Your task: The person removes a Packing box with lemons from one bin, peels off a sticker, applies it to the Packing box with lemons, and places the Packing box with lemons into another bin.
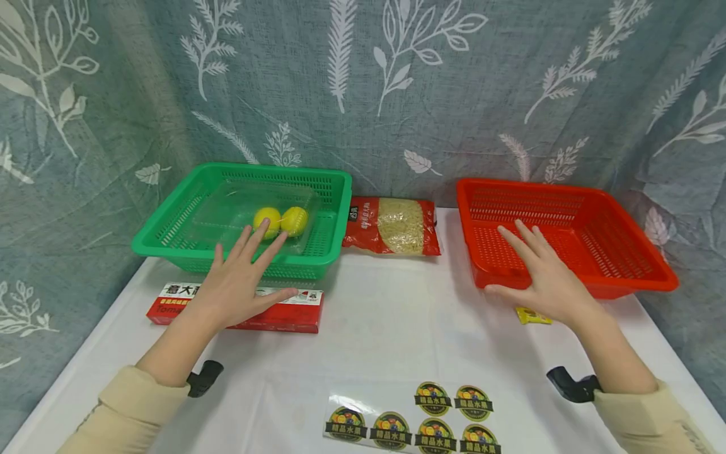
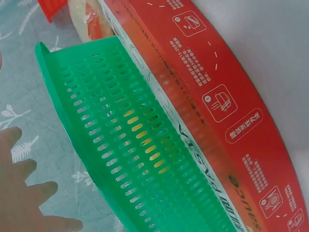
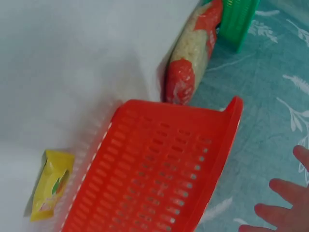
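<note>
Left grip: bare hand (image 1: pixel 238 287) at left of centre, fingers spread apart, clamped on nothing; above the red box in view, fingertips across the green basket's near rim. Cannot tell whether touching.
Right grip: bare hand (image 1: pixel 547 287) at right of centre, fingers likewise apart and holding nothing, in front of the red basket's near left corner.
Green basket (image 1: pixel 272 169): upper left of the frame, upright on the white-covered desk (image 1: pixel 386 328). Probably light, slightly springy plastic; best taken by the rim at opposite ends, kept level.
Clear tray (image 1: pixel 227 205): inside the green basket, with two yellow lemon-like fruits (image 1: pixel 295 221). Likely thin, slick, easily dented; better supported by its edges.
Red basket (image 1: pixel 527 205): upper right. Likely just as light and springy; rim again the surest hold.
Red box (image 1: pixel 289 320): lying flat at left, just below the green basket. Seemingly stiff card, crushable if squeezed; pinch across the narrow width.
Yellow packet (image 1: pixel 533 316): near the red basket's lower edge. Likely soft and feather-light; no writing legible.
Pasta bag (image 1: pixel 399 227): between the baskets, red ends, clear window. Probably slippery, shifting inside; scoop from both ends.
Box writing: "意大" in the head view; "PASTA" and "sauce" from the left wrist.
Round stickers (image 1: pixel 391 430): bottom centre, six in view, reading "精品水果", premium fruit.
</note>
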### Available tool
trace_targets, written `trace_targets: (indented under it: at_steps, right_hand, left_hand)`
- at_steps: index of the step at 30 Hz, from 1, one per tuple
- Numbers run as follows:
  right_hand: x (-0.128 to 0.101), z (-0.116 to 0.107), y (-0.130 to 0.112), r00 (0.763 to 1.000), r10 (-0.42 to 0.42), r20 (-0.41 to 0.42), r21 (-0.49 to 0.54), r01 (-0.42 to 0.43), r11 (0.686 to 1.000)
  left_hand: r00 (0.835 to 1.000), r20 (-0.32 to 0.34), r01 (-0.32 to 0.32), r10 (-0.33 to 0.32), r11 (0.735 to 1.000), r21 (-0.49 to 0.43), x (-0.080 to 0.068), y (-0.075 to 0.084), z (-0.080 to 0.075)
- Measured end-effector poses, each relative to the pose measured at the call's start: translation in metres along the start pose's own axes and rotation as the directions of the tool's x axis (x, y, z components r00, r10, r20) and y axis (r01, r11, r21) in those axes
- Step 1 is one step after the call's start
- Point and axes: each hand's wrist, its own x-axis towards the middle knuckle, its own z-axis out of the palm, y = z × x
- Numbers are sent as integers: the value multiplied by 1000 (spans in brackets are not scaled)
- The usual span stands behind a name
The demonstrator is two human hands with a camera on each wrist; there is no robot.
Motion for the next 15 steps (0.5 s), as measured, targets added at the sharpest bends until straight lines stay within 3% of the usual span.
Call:
trace_targets:
  at_steps: [15]
  right_hand:
    - [16, 11, -18, 996, -90, -13, 49, 90, 995]
  left_hand:
    - [999, -9, 46, -47, 996, -73, -11, -9, 5]
